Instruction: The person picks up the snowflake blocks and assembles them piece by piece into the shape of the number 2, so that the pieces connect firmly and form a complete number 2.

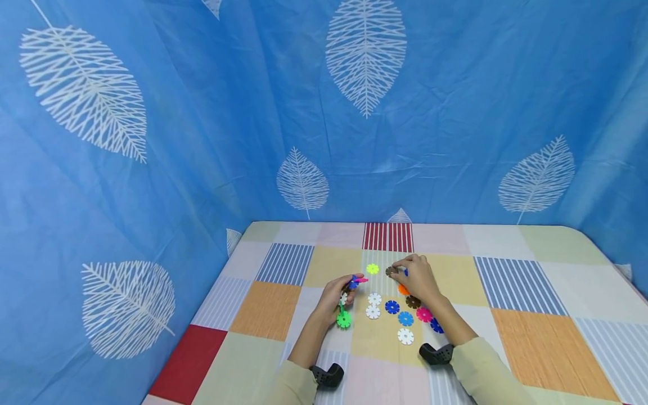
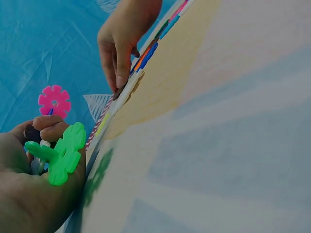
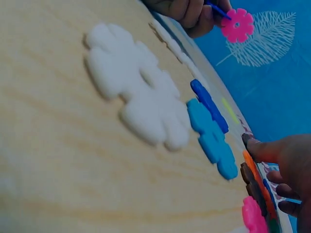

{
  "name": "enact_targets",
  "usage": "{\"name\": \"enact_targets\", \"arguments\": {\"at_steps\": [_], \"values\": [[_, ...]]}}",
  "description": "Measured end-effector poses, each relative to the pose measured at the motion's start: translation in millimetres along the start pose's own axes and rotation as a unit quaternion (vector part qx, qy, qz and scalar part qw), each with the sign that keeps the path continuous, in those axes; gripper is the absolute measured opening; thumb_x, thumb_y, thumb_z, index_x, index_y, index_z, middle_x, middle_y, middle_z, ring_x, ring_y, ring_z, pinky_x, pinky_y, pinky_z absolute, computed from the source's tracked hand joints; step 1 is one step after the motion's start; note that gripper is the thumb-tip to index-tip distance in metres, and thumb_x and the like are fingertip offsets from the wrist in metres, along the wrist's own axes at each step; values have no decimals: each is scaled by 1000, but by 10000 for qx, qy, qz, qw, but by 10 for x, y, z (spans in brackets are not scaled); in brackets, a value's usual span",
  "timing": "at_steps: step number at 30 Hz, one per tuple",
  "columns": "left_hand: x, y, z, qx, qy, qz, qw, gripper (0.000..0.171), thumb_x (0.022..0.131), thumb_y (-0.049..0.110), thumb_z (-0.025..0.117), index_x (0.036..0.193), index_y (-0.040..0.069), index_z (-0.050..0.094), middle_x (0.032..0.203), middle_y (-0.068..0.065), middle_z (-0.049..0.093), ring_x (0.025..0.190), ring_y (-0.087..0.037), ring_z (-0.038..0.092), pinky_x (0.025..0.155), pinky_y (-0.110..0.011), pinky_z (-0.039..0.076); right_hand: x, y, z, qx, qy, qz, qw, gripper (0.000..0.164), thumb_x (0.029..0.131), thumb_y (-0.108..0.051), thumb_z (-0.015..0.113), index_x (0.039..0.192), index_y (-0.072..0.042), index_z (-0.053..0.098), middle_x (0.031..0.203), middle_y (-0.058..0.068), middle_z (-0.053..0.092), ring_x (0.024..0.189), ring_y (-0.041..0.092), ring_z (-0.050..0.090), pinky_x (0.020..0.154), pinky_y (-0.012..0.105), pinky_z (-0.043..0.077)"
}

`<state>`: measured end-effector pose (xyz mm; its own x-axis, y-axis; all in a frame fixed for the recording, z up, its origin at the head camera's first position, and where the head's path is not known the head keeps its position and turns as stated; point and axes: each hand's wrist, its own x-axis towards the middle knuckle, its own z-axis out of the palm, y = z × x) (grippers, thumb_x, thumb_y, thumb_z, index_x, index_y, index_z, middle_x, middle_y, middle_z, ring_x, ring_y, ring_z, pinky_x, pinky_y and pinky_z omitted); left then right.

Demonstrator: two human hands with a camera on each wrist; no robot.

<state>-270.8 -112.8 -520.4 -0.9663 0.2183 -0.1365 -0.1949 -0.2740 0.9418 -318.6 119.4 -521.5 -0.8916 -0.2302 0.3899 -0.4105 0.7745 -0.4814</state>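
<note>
My left hand [image 1: 331, 297] grips a joined group of notched plastic discs above the table. At one end a pink disc [image 2: 54, 100] stands out past the fingers, slotted to a blue disc [image 1: 353, 282]. A bright green disc [image 2: 68, 153], with another green one edge-on in it, hangs by the palm. White and dark pieces show between the fingers, partly hidden. Further right, my right hand [image 1: 420, 278] reaches down with thumb and fingertips pinching a dark brown disc [image 1: 391, 271] at the tabletop.
Loose discs lie between and under the arms: a yellow one [image 1: 372, 269], white ones [image 1: 405, 336], a light blue one [image 1: 405, 318], a dark blue one [image 1: 392, 306], a pink one [image 1: 423, 314] and an orange one [image 1: 403, 289]. A blue curtain [image 1: 435, 140] hangs behind the patchwork-covered table [image 1: 263, 357].
</note>
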Motion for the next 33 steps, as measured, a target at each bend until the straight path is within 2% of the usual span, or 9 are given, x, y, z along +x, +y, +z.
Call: {"name": "enact_targets", "arguments": {"at_steps": [2, 4, 9, 12, 16, 18, 23, 30, 33], "values": [[-4, 6, 1, 54, 10, -29, 10000, 36, 95, 28, 48, 116, 2, 63, 61, 1, 47, 47, -5, 39, 40, -15, 31, -10, -40, -17, 523, -47, 205, 9984, 21, 77, -16, 75, 92, -4, 67, 87, 11, 61, 80, 25, 51, 67, 35, 42], [-9, 9, -2, 9, 30, -62, 10000, 36, 95, 26, 48, 115, 0, 62, 60, 1, 47, 47, -5, 40, 40, -15, 32, -31, -98, -40, 1369, -162, 466, 9894, 18, 78, -12, 74, 91, -4, 63, 80, 6, 62, 74, 20, 54, 63, 29, 45], [-10, 15, -14, -173, 111, -63, 9998, 35, 96, 22, 46, 115, -5, 60, 60, 1, 48, 47, -5, 41, 42, -15, 35, -110, -319, -68, 3454, -601, 1144, 9295, 24, 84, -11, 68, 105, 0, 63, 77, 10, 65, 69, 23, 63, 58, 28, 53], [1, 24, -19, -116, 125, -42, 9998, 34, 97, 21, 45, 114, -5, 60, 61, 0, 48, 47, -6, 40, 43, -16, 35, -150, -452, -51, 4103, -699, 1427, 8980, 29, 85, -13, 67, 110, 2, 62, 78, 15, 66, 69, 27, 65, 62, 31, 55], [-7, 45, -11, 121, 106, -26, 9999, 33, 98, 19, 44, 111, -6, 61, 58, 0, 47, 47, -7, 39, 44, -17, 35, -186, -558, -10, 4542, -678, 1608, 8737, 28, 86, -12, 66, 109, 3, 60, 76, 17, 66, 67, 29, 65, 62, 35, 56], [-7, 40, -8, 204, 122, -34, 9997, 33, 98, 18, 44, 111, -7, 61, 58, 0, 47, 46, -7, 39, 44, -17, 34, -195, -583, 8, 4650, -659, 1649, 8673, 27, 86, -10, 66, 108, 3, 60, 76, 18, 66, 65, 28, 65, 62, 36, 56], [-14, 20, 6, 285, 285, -45, 9992, 32, 96, 19, 47, 111, -6, 61, 58, 1, 48, 46, -6, 39, 41, -16, 33, -213, -596, 28, 4679, -657, 1654, 8657, 25, 86, -9, 65, 107, 4, 60, 76, 16, 67, 64, 25, 65, 61, 34, 56], [-33, -6, 30, 551, 429, 70, 9975, 33, 94, 23, 51, 104, -6, 64, 55, 1, 47, 45, -6, 39, 41, -16, 33, -248, -609, 22, 4473, -649, 1512, 8791, 26, 85, -12, 67, 106, 4, 63, 74, 15, 66, 64, 26, 64, 61, 35, 55], [-35, -26, 44, 602, 422, 163, 9972, 33, 95, 23, 51, 102, -6, 64, 55, 1, 46, 44, -6, 39, 42, -16, 33, -278, -607, 36, 4575, -580, 1520, 8742, 27, 84, -11, 68, 106, 5, 63, 74, 15, 66, 63, 26, 65, 60, 35, 55]]}}
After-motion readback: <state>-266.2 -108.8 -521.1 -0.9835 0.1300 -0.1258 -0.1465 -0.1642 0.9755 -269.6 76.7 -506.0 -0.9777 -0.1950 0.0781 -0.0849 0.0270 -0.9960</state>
